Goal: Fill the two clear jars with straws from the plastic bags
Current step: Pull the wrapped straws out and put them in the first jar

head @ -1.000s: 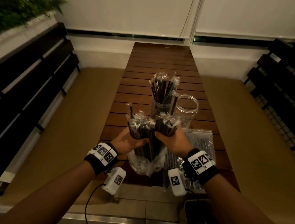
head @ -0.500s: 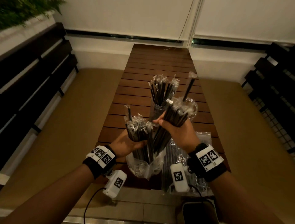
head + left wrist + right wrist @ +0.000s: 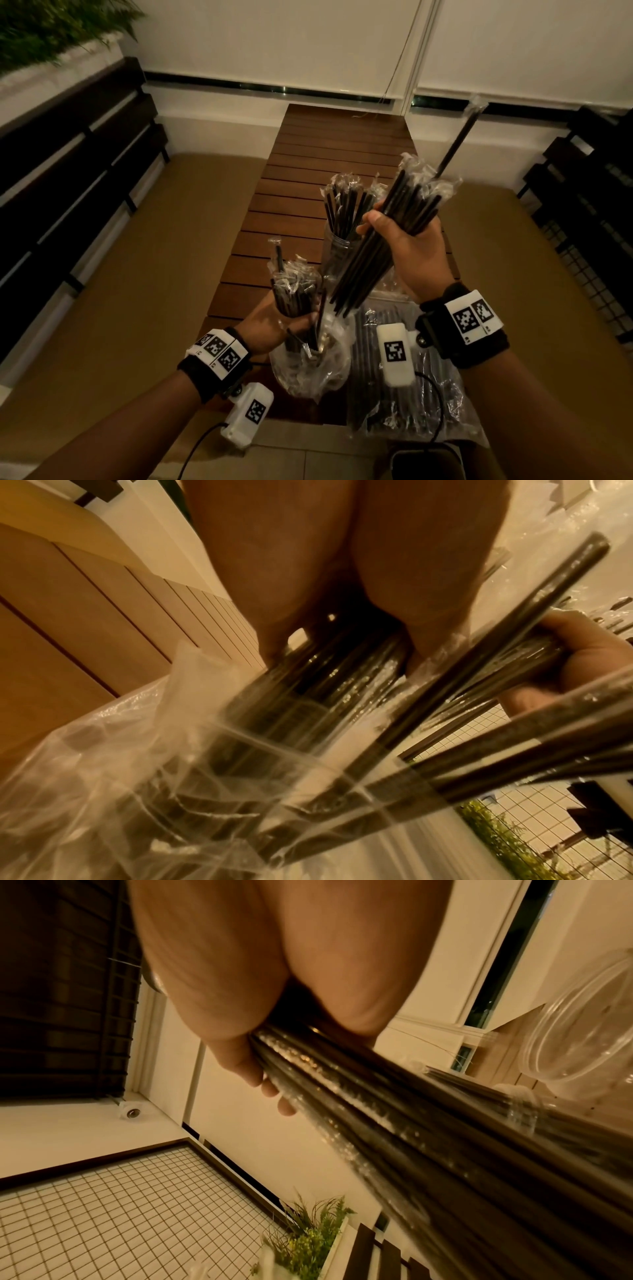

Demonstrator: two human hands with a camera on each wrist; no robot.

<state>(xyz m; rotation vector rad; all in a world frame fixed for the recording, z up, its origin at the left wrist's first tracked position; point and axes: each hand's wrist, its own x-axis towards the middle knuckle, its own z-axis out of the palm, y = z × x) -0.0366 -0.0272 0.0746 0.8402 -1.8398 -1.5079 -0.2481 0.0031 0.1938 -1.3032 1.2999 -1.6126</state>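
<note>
Two fistfuls of black wrapped straws are in play. The right hand [image 3: 411, 246], right of centre in the head view, is closed round a slanted bundle [image 3: 387, 240] lifted clear of the open bag [image 3: 308, 370]. The left hand [image 3: 274, 325], lower centre, grips that bag and the straws left in it [image 3: 294, 291]. One straw [image 3: 459, 140] pokes far above the right-hand bundle toward the upper right, and looks likely to slip free or catch the jar rim. The filled jar [image 3: 337, 246] stands at centre, just behind the bundle's lower ends; a careless swing could knock it over. The empty jar [image 3: 589, 1020] shows only at the right edge of the right wrist view, so aiming at it half-blind risks scattering straws over the slatted table [image 3: 308, 192]. Another full bag [image 3: 394, 377] lies lower right, beneath the right wrist.
</note>
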